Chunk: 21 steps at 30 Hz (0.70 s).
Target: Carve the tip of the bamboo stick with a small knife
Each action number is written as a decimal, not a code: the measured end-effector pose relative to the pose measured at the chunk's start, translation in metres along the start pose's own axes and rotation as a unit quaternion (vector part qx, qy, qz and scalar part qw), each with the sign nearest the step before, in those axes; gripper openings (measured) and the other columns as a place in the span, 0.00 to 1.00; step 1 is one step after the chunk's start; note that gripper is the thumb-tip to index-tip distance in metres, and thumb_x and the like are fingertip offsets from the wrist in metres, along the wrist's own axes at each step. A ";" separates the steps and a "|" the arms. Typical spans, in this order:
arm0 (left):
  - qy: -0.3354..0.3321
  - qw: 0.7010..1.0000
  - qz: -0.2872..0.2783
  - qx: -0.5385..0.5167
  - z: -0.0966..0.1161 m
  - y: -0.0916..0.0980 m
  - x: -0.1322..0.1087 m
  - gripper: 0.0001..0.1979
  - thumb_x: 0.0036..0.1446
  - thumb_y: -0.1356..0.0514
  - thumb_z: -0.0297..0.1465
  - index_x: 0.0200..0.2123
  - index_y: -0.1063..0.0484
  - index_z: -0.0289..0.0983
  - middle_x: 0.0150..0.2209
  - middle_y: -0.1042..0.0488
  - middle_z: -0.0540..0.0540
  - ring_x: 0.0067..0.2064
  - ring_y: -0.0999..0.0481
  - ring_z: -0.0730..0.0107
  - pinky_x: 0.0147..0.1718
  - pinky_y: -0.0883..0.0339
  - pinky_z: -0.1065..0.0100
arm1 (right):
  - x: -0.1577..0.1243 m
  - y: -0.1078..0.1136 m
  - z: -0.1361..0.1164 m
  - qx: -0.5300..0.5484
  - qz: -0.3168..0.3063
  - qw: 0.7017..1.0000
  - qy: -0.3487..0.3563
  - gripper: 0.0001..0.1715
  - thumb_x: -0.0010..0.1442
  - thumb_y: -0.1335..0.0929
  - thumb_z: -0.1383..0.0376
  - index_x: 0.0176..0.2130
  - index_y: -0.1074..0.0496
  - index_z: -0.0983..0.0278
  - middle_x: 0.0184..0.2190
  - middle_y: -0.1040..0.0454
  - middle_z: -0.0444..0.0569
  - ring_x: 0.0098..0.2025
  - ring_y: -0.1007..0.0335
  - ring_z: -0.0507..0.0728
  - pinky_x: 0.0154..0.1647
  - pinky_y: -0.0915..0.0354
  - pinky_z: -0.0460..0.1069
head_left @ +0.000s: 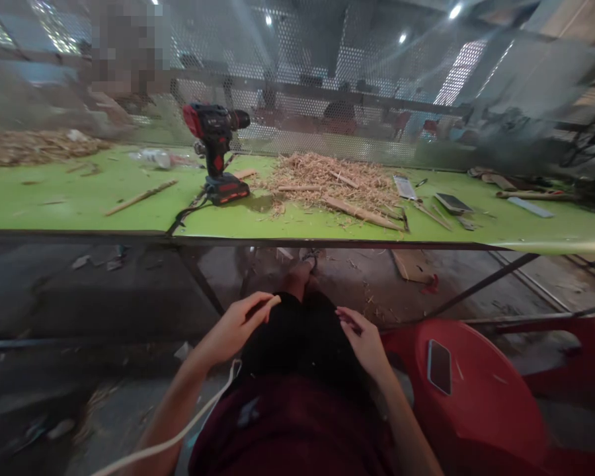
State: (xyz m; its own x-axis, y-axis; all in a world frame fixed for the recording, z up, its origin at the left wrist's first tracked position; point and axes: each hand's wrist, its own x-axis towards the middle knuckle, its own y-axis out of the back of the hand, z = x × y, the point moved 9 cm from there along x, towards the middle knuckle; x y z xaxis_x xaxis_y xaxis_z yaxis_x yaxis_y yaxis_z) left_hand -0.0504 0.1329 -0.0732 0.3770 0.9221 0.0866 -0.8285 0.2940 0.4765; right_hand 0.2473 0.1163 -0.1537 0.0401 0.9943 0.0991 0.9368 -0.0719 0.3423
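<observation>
One long green table (79, 198) runs across the far side of the scene, backed by a perforated metal screen (327, 86) that walls it off from the workshop beyond. The table's top seems to serve as a workbench, since tools and waste lie spread across it within reach of a seated person.

To the near right stands one red plastic stool (480, 390), just beside the person's lap, and it bears one phone (439, 366) lying flat, probably set there to keep it out of the shavings.

In the middle of the table lies one large heap of wood shavings (327, 178), with several longer bamboo sticks mixed in; a second, browner heap (30, 145) sits at the far left. One red and black cordless drill (217, 152) stands upright on its battery base, left of the middle heap, a steady way to park it. One loose stick (139, 197) lies further left. On the right are a few flat blades or plates, too small to count surely.

Nearest, the person's lap fills the low middle. The left hand (235, 327) is curled around a small stick (270, 305), pinched between thumb and fingers with its tip showing. The right hand (364, 337) rests on the thigh, fingers loosely bent; whether it holds anything cannot be told. One pale cord (178, 433) trails over the left forearm.
</observation>
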 end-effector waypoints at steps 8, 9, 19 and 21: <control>0.050 0.998 0.046 -0.009 -0.041 0.008 -0.021 0.17 0.70 0.46 0.42 0.48 0.25 0.36 0.33 0.28 0.50 0.36 0.29 0.69 0.39 0.34 0.68 | -0.014 -0.001 0.041 -0.093 -0.063 0.993 0.039 0.15 0.54 0.33 0.69 0.37 0.16 0.58 0.42 0.19 0.52 0.49 0.24 0.62 0.59 0.31 0.61; 0.059 0.997 0.047 -0.013 -0.045 0.006 -0.023 0.18 0.70 0.46 0.43 0.49 0.25 0.36 0.33 0.28 0.50 0.35 0.29 0.68 0.38 0.35 0.68 | -0.019 -0.003 0.032 -0.088 -0.076 0.992 0.051 0.16 0.55 0.33 0.70 0.36 0.17 0.58 0.42 0.19 0.51 0.48 0.24 0.61 0.58 0.31 0.60; 0.079 0.996 0.037 -0.030 -0.049 -0.008 -0.027 0.16 0.68 0.45 0.43 0.46 0.26 0.36 0.32 0.28 0.49 0.35 0.30 0.68 0.37 0.35 0.68 | -0.043 -0.053 -0.047 -0.104 -0.218 0.963 0.117 0.12 0.65 0.31 0.68 0.43 0.17 0.56 0.43 0.22 0.50 0.48 0.29 0.60 0.54 0.31 0.55; 0.074 0.996 0.037 -0.022 -0.048 -0.008 -0.027 0.16 0.68 0.45 0.43 0.46 0.26 0.36 0.32 0.28 0.49 0.35 0.30 0.68 0.37 0.36 0.68 | -0.045 -0.066 -0.044 -0.151 -0.239 0.950 0.130 0.14 0.61 0.31 0.71 0.42 0.17 0.57 0.43 0.23 0.50 0.49 0.30 0.60 0.54 0.31 0.55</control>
State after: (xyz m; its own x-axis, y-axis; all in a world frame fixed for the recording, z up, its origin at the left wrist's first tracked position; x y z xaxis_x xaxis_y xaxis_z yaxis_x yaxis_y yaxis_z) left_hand -0.0735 0.1181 -0.1219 0.2524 0.9676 -0.0117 -0.8704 0.2323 0.4341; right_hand 0.1686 0.0732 -0.1392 -0.4893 0.8687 0.0777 0.6818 0.3254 0.6552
